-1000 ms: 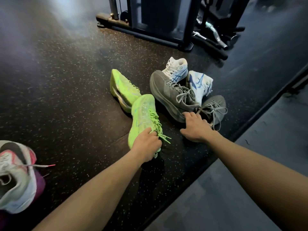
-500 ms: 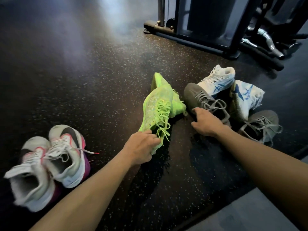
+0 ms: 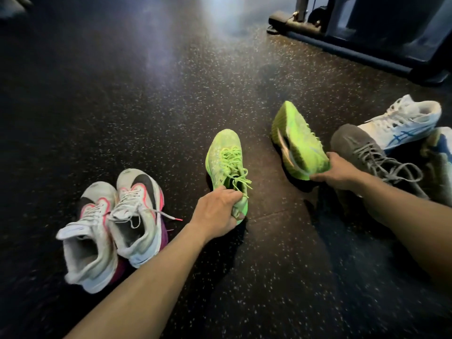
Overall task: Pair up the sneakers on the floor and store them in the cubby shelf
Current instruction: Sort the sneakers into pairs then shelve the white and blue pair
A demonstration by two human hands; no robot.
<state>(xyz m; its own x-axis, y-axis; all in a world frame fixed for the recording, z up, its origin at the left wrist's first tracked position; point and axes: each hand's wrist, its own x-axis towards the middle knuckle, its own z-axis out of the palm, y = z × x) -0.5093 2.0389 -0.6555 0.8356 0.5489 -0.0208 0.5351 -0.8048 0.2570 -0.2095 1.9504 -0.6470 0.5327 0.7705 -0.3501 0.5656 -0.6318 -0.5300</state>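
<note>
Neon green sneakers, one in each hand, above the speckled floor [image 3: 146, 94].

White-and-pink pair [image 3: 115, 223] sits together far left. Left hand [image 3: 215, 211] curls round the heel collar of the upright green sneaker [image 3: 226, 159]; right hand [image 3: 338, 171] pinches the heel of the tilted green sneaker [image 3: 297, 140], sole edge showing. Knit uppers look light and soft, laces loose; heel is likely the firmest hold. Grey sneaker [image 3: 362, 149] and white-and-blue sneaker [image 3: 403, 121] lie right.

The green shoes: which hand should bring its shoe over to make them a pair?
Probably the right hand. Its green shoe is tipped on its side, while the left hand holds its green shoe upright, nearer the white pair.
</note>
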